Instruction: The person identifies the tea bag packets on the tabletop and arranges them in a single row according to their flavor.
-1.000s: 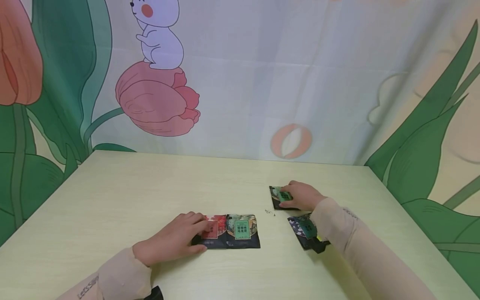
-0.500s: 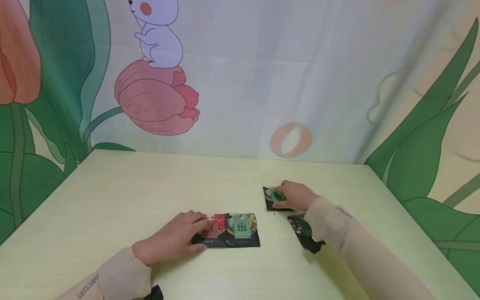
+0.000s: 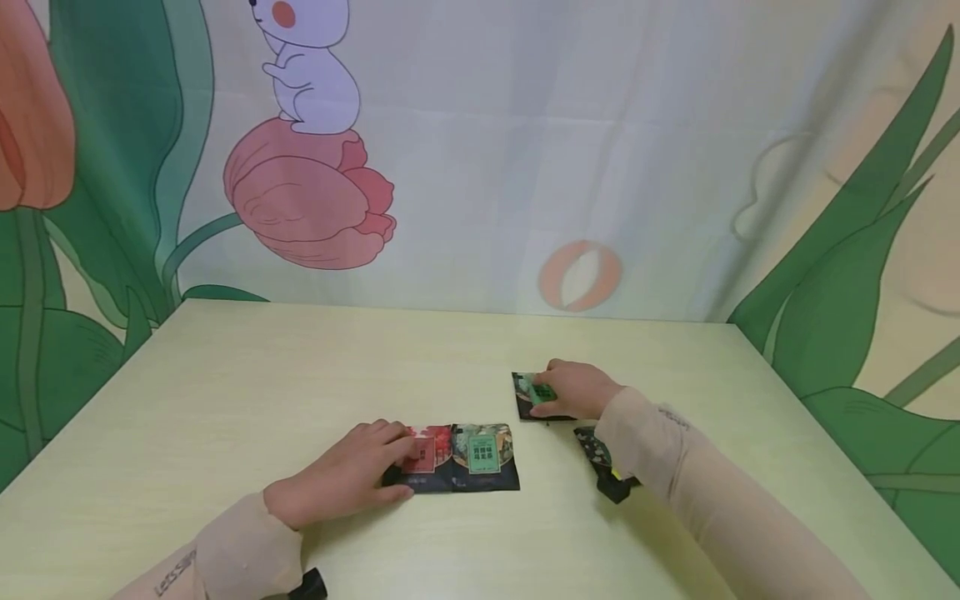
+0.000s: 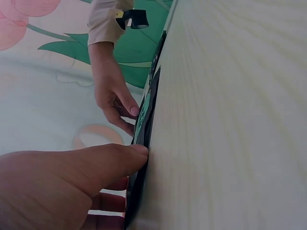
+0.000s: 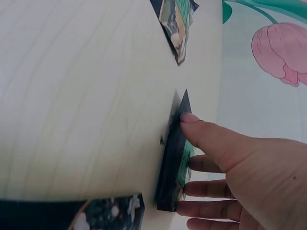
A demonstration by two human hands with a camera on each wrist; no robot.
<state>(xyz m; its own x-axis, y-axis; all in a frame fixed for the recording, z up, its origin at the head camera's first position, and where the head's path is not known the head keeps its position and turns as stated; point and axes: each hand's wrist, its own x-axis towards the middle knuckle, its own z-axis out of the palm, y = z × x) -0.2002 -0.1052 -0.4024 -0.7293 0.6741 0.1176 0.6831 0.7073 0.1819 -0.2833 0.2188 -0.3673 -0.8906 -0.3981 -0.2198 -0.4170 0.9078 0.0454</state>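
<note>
My left hand [image 3: 345, 471] rests on a red-labelled tea packet [image 3: 431, 479], its thumb along the near edge and its fingers over the left part. Flush beside that packet lies a green-labelled tea packet [image 3: 483, 454]. Farther back and to the right, my right hand [image 3: 577, 389] grips another green-labelled tea packet [image 3: 525, 402]. The right wrist view shows the thumb on this packet's near dark edge [image 5: 175, 136] and the fingers along its other side. Most of it is hidden under the hand in the head view.
A dark patterned tea packet [image 3: 592, 450] lies below the right wrist, partly covered by the sleeve [image 3: 637, 433]. Tiny dark specks [image 5: 162, 140] dot the tabletop near the gripped packet. A printed curtain [image 3: 480, 167] hangs behind the pale wooden table [image 3: 300, 358].
My right hand has slid its green-labelled packet leftward across the table, over the dark specks. The left hand and the two packets by it have stayed in place.
</note>
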